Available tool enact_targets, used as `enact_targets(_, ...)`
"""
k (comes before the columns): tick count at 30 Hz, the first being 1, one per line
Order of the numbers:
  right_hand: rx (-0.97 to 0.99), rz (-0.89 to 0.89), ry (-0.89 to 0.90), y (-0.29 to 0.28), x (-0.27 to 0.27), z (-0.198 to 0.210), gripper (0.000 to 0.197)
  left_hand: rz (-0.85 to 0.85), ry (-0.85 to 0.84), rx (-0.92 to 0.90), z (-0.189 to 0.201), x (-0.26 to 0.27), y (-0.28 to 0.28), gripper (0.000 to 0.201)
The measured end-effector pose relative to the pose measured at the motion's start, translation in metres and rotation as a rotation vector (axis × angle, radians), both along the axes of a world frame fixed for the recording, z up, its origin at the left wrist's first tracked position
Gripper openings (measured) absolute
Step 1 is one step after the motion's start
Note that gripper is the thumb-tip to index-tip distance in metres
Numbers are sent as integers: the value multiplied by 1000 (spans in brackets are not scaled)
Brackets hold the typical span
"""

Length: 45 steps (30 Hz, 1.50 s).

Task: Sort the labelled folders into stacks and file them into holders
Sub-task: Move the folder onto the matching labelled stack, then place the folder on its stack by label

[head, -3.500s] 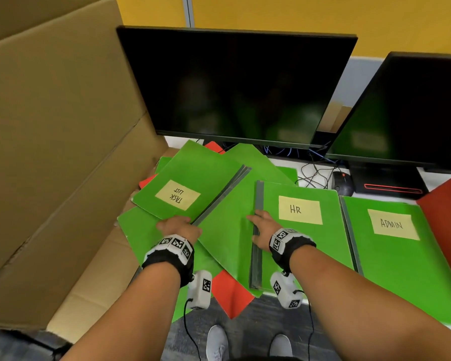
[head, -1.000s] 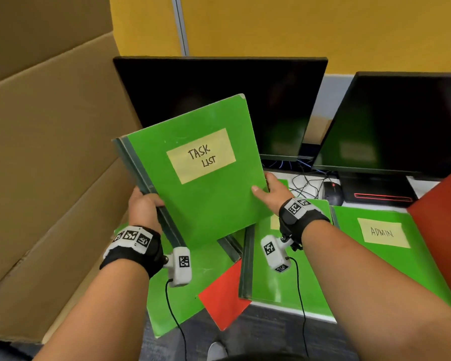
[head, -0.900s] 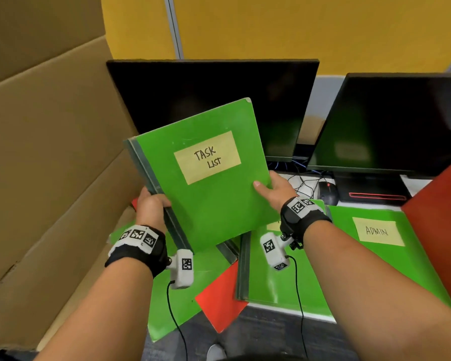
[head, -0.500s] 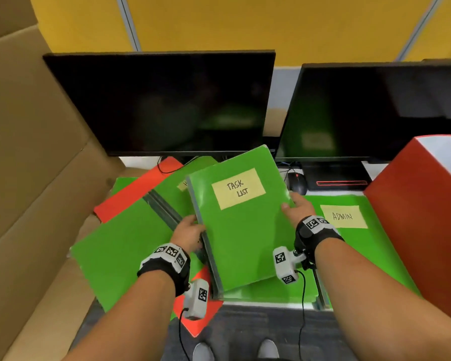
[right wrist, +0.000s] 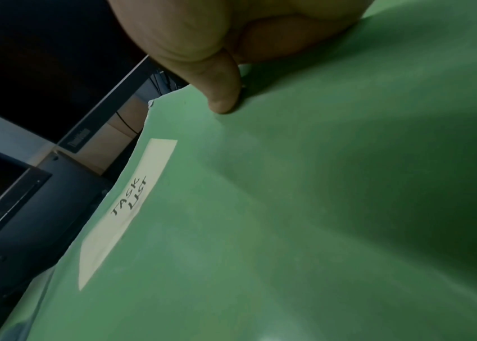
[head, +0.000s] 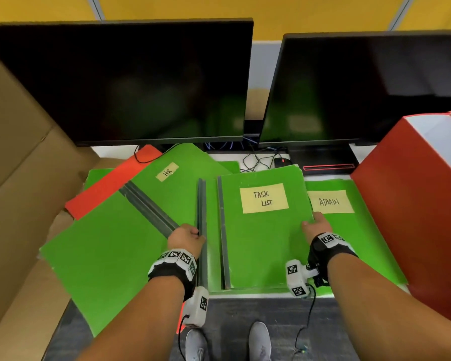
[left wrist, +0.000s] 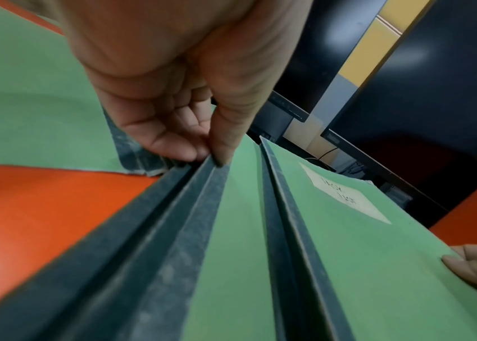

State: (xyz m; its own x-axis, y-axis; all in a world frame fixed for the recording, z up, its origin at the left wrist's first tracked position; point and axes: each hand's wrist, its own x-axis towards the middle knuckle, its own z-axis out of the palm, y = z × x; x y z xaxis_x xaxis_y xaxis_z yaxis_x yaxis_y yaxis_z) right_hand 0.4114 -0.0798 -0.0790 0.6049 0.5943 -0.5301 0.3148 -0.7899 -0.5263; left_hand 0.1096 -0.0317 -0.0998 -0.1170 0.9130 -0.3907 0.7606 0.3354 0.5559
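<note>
A green folder labelled TASK LIST [head: 263, 238] lies flat on another green folder [head: 211, 230] in the middle of the desk. My right hand [head: 310, 224] holds its right edge, thumb [right wrist: 222, 92] on the cover and the fingers hidden beneath. At the grey spine [left wrist: 196, 207] of the lower folder, my left hand [head: 196, 234] pinches between thumb and curled fingers [left wrist: 170, 143]. A green ADMIN folder [head: 354, 230] lies to the right. On the left a green HR folder [head: 167, 175] rests askew on more green folders [head: 102, 256] and a red one [head: 107, 186].
A red file holder [head: 417, 204] stands at the right edge of the desk. Brown cardboard [head: 18, 165] walls off the left side. Two dark monitors [head: 141, 82] stand behind the folders, with cables and a mouse [head: 281, 161] between them.
The TASK LIST folder, held up in both hands, has come down flat onto the middle folder. My left hand has shifted from its spine to the spine of the folder beneath.
</note>
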Motion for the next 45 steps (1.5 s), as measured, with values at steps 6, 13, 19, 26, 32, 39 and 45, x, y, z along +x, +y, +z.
enact_targets(6, -2, 2, 12, -1, 10, -9, 51, 27, -6, -63, -2, 8, 5, 29)
enact_targets(13, 91, -60, 55, 0, 21, -7, 50, 232, 41, -108, -4, -2, 21, 28)
enact_targets(19, 117, -129, 57, 3, 28, -9, 52, 450, 3, -105, -4, -37, 24, 35)
enact_targets(26, 157, -191, 96, 8, 21, -18, 59, 450, 233, -19, 2, -111, 24, 17)
enact_targets(32, 151, -228, 136, 12, 7, -16, 63, 452, 390, -115, 4, -150, 24, 34)
enact_targets(39, 133, -270, 128, 15, -3, -10, 61, 427, 398, -199, 1, -167, 26, 44)
enact_targets(45, 159, -273, 107, 12, -4, -9, 62, 211, 360, -120, 17, -114, 30, 39)
